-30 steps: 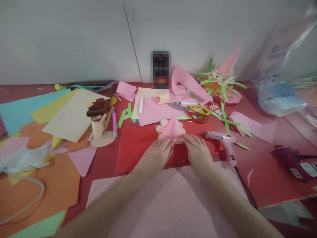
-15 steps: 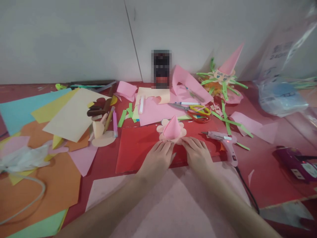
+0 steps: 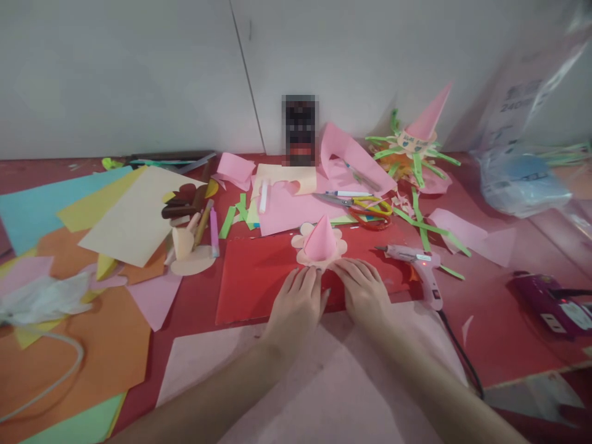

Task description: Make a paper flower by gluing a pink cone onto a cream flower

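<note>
A paper flower with pale cream petals and a pink paper cone (image 3: 322,239) standing in its middle sits on a red board (image 3: 252,277). My left hand (image 3: 296,299) holds the near left edge of the petals, its fingers pressed together and its thumb out to the right. From the other side, my right hand (image 3: 365,290) has its fingertips on the near right petals. The right thumb is hidden. Fingers cover the front petals. To the right of my right hand lies a pink hot glue gun (image 3: 420,262) with a small red light on it.
Scissors (image 3: 370,205) lie behind the board. A finished-looking cone figure with green strips (image 3: 419,142) stands back right. Coloured paper sheets (image 3: 92,327) cover the left. A purple power socket (image 3: 550,305) is at right, and a pale pink sheet (image 3: 319,382) lies in front.
My hands stay at the near petals; the right fingers have shifted slightly left and flattened towards the flower. The view has moved a little. The other things lie as before.
</note>
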`<state>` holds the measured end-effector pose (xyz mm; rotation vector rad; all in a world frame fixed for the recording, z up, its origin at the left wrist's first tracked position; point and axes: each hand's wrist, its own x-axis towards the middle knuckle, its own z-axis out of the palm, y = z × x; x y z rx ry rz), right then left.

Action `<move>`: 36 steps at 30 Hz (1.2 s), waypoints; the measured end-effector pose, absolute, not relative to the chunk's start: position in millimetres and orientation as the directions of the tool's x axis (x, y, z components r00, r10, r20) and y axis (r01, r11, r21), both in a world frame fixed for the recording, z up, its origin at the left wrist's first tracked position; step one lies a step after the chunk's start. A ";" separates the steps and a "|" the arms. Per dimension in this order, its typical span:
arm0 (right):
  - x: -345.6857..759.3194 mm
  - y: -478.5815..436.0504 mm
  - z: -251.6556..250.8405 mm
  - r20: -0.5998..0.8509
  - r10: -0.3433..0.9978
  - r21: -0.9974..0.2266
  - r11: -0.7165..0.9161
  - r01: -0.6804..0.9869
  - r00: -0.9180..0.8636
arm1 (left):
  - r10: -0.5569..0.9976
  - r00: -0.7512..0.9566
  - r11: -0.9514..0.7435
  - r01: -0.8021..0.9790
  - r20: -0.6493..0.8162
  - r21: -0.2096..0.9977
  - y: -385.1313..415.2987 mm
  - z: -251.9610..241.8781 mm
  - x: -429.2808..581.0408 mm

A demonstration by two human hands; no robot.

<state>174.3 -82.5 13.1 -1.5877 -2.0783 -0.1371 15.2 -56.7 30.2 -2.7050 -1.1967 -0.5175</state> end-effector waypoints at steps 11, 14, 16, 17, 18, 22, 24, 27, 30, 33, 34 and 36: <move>174.4 -78.4 12.8 0.441 0.886 -0.286 0.287 0.914 -0.140 | 0.724 0.621 -0.667 0.741 0.300 0.078 -51.7 30.4 15.8; 176.3 -77.3 10.9 0.440 0.890 -0.317 0.275 0.908 -0.116 | 0.710 0.625 -0.681 0.727 0.325 0.090 -50.0 29.9 15.8; 177.5 -76.5 10.1 0.438 0.894 -0.338 0.257 0.906 -0.090 | 0.671 0.651 -0.713 0.697 0.356 0.070 -49.7 28.3 16.5; 178.1 -76.2 9.9 0.439 0.895 -0.342 0.251 0.906 -0.083 | 0.654 0.664 -0.726 0.686 0.362 0.053 -49.8 27.5 17.2; 178.5 -75.8 9.8 0.436 0.896 -0.341 0.252 0.906 -0.085 | 0.646 0.673 -0.731 0.682 0.361 0.037 -50.1 26.7 18.1; 178.6 -74.8 10.2 0.442 0.893 -0.330 0.251 0.910 -0.086 | 0.655 0.672 -0.724 0.689 0.346 0.034 -50.3 25.3 21.4; 178.1 -74.3 10.0 0.448 0.890 -0.313 0.237 0.920 -0.077 | 0.647 0.671 -0.734 0.677 0.361 0.059 -49.6 24.9 21.9; 177.4 -73.2 8.4 0.442 0.892 -0.281 0.233 0.931 -0.090 | 0.650 0.666 -0.735 0.673 0.365 0.081 -48.4 24.7 21.5; 177.3 -71.4 5.9 0.436 0.894 -0.272 0.237 0.932 -0.100 | 0.677 0.653 -0.716 0.692 0.339 0.096 -48.1 25.0 21.4; 178.0 -70.1 4.6 0.440 0.893 -0.286 0.237 0.929 -0.092 | 0.685 0.654 -0.711 0.695 0.322 0.102 -48.1 25.2 21.2; 178.4 -70.0 4.9 0.443 0.893 -0.297 0.231 0.927 -0.081 | 0.684 0.655 -0.713 0.693 0.321 0.106 -48.1 25.1 21.1; 179.4 -70.6 6.1 0.447 0.892 -0.313 0.224 0.923 -0.065 | 0.680 0.657 -0.717 0.688 0.325 0.112 -48.0 25.2 20.9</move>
